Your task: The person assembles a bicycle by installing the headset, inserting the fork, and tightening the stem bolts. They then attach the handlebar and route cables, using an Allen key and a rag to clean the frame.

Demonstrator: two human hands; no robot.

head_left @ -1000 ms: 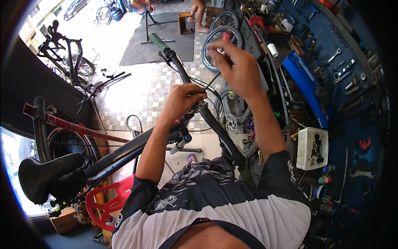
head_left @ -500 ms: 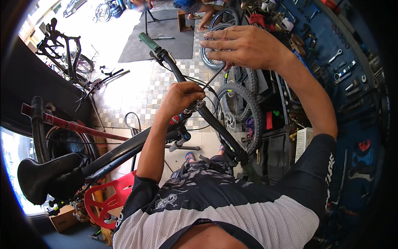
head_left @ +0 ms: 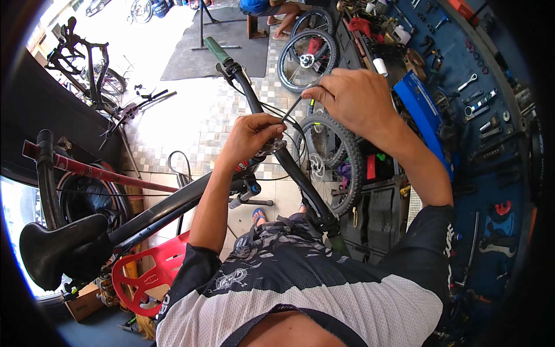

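A black bicycle handlebar (head_left: 250,95) with green grips (head_left: 217,51) runs in front of me, joined to the bike's dark frame (head_left: 167,211). My left hand (head_left: 251,137) is over the stem (head_left: 272,148), its thumb and fingers pinched around the lower end of a thin dark rod, which looks like a hex key (head_left: 293,109). The rod slants up and away to my right hand (head_left: 357,103), whose thumb and bent fingers are closed on its upper end. Fingers cover both rod ends, so whether its tip sits in a bolt is hidden.
Loose wheels (head_left: 307,59) stand beyond the handlebar, beside a cluttered bench. Hand tools hang on a blue wall panel (head_left: 480,104) at right. The bike's saddle (head_left: 63,248) and a red plastic chair (head_left: 147,274) are at left. Another person (head_left: 272,11) sits at the far side.
My right hand has come down, its outstretched fingers now curled round the rod's upper end. My left hand keeps its pinch at the stem. The view has shifted slightly.
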